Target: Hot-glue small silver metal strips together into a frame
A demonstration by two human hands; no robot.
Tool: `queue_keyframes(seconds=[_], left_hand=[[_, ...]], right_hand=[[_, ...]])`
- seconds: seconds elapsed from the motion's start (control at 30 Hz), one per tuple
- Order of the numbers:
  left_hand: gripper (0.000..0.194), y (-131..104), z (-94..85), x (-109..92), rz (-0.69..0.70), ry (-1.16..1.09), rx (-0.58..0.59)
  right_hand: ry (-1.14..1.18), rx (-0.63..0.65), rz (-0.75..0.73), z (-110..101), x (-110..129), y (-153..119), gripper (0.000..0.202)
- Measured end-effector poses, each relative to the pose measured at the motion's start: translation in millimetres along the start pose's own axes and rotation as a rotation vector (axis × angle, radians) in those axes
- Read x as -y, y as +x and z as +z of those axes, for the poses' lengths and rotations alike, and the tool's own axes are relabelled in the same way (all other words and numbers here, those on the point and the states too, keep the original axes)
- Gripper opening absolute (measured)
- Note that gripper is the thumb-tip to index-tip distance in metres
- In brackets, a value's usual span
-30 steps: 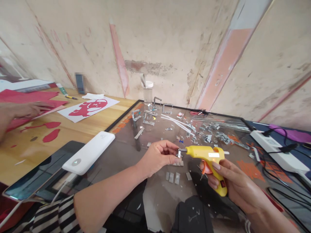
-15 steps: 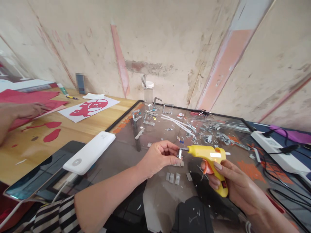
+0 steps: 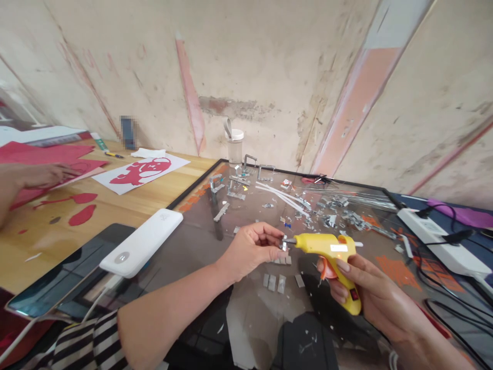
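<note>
My right hand [image 3: 370, 290] grips a yellow hot glue gun [image 3: 327, 244] by its handle, fingers around the orange trigger. The nozzle points left and meets a small silvery metal piece [image 3: 284, 243] that my left hand [image 3: 256, 249] pinches between thumb and fingers. Whether the tip touches it or sits just beside it, I cannot tell. A row of small grey tiles [image 3: 283, 260] lies partly hidden under my left fingertips. Nearer to me several more grey tiles [image 3: 272, 282] lie flat on the dark glass-like tabletop [image 3: 200, 252].
White glue sticks [image 3: 283, 198], metal scraps [image 3: 339, 208] and a lidded jar [image 3: 235, 146] stand behind my hands. A white power strip [image 3: 442, 241] with black cables is on the right. Leftward are a power bank [image 3: 142, 241], a tablet [image 3: 73, 272] and another person's hand [image 3: 42, 176] on red paper.
The glue gun has shifted slightly left, its nozzle now farther over the metal piece. My left hand has stayed almost still.
</note>
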State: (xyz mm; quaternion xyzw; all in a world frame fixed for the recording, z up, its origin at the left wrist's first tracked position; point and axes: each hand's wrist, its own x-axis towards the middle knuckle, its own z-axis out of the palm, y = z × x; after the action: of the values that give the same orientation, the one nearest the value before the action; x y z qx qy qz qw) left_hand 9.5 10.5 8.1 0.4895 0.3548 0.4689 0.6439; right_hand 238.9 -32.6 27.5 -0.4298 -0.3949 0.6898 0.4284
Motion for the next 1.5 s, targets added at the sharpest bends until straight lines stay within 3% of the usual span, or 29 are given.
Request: queue_keyframes(seconds=[0.53,1.17,1.5], left_hand=[[0.033,-0.5,-0.1,2.2,0.058,0.06,0.04],[0.03,1.8,-2.0,1.1,0.11,0.094,-0.037],[0.031,-0.9,0.4,-0.4,0.08,0.101,-0.003]], right_hand=[[0.008,-0.016,-0.009,0.1,-0.5,0.6,0.017],[-0.005,0.087,0.01,-2.4,-4.3,2.6,0.016],[0.028,0.027,-0.008,-5.0,-3.0,3.6,0.014]])
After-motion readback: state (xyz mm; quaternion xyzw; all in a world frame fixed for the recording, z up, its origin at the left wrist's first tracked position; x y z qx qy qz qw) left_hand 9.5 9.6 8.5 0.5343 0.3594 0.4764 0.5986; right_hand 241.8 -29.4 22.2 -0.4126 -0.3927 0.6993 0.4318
